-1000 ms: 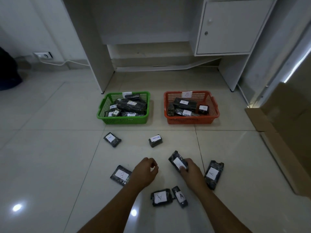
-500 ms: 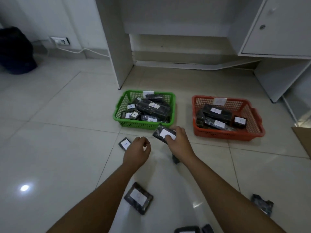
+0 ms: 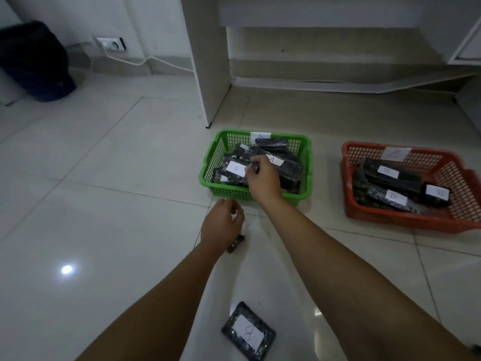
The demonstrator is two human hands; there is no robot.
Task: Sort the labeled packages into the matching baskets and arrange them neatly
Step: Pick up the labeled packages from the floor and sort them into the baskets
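Observation:
A green basket [image 3: 307, 162] tagged A stands on the floor, filled with several black wrapped packages. My right hand [image 3: 261, 178] reaches into it and pinches a black package [image 3: 235, 170] with a white label, held over the pile. My left hand [image 3: 222, 225] hovers in front of the green basket with fingers loosely curled, holding nothing. A small dark package [image 3: 235, 243] peeks out from under it on the floor. To the right an orange basket [image 3: 466, 175] tagged B holds several labelled packages. Another package [image 3: 248, 332] marked B lies on the floor between my forearms.
A white desk leg [image 3: 210, 61] rises just behind the green basket. A dark bag [image 3: 33, 61] sits at the far left by a wall socket [image 3: 110, 44] with a white cable. Glossy white tiles cover the floor [image 3: 104, 204].
My right hand has carried the package forward from the floor area into the green basket. My left hand moved forward with it. The view has shifted closer to the baskets.

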